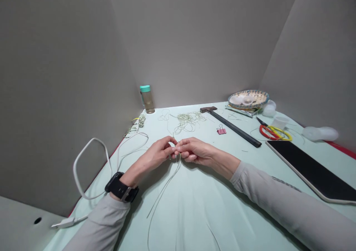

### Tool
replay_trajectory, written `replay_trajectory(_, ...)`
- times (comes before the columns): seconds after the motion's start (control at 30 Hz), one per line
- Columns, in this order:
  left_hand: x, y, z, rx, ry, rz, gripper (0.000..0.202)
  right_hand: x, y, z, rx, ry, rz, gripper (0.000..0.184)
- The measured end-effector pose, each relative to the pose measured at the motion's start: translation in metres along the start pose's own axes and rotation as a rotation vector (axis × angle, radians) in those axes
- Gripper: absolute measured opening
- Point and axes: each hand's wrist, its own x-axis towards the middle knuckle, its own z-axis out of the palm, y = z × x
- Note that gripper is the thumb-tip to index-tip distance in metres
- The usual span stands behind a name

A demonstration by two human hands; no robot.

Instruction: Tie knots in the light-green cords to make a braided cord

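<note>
My left hand (158, 154) and my right hand (194, 150) meet fingertip to fingertip over the pale green table (194, 206). Both pinch thin pale strands (164, 188) that trail from the fingers toward me across the cloth. The left wrist wears a black watch (121, 187). A loose tangle of the same thin strands (187, 119) lies beyond the hands.
A hammer (230, 125), a pink binder clip (221, 131), red and yellow scissors (274, 132), a woven plate (248, 98) and a tablet (311, 169) lie to the right. A bottle with a teal cap (147, 99) stands at the back. A white cable (91, 165) loops at the left edge.
</note>
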Motion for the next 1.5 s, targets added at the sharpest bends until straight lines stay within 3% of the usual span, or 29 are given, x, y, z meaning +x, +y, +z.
replay_trajectory(0.17, 0.0, 0.003, 0.001, 0.057, 0.026, -0.054, 0.024, 0.0, 0.002, -0.001, 0.006, 0.012, -0.011, 0.016)
replay_trajectory(0.4, -0.001, 0.011, -0.001, 0.085, -0.041, -0.127, 0.023, 0.0, 0.004, 0.001, -0.028, -0.009, -0.005, 0.016)
replay_trajectory(0.73, 0.003, -0.004, 0.005, 0.094, -0.052, -0.207, 0.026, 0.0, 0.008, 0.003, -0.212, 0.049, -0.032, 0.02)
replay_trajectory(0.93, 0.004, -0.007, 0.006, 0.117, -0.05, -0.186, 0.026, -0.015, -0.001, 0.003, -0.509, 0.057, -0.059, 0.022)
replay_trajectory(1.07, 0.003, -0.003, 0.006, 0.137, -0.056, -0.143, 0.025, -0.04, -0.025, -0.007, -0.834, 0.017, -0.09, 0.021)
replay_trajectory(1.27, 0.0, 0.004, 0.005, 0.158, -0.08, -0.096, 0.026, -0.075, -0.064, -0.034, -1.261, 0.182, -0.307, 0.019)
replay_trajectory(1.43, 0.0, 0.004, 0.005, 0.185, -0.079, -0.072, 0.026, -0.073, -0.049, -0.068, -1.428, 0.333, -0.328, 0.024)
replay_trajectory(1.5, 0.001, 0.002, 0.006, 0.192, -0.078, -0.068, 0.027, -0.065, -0.037, -0.071, -1.473, 0.428, -0.349, 0.023)
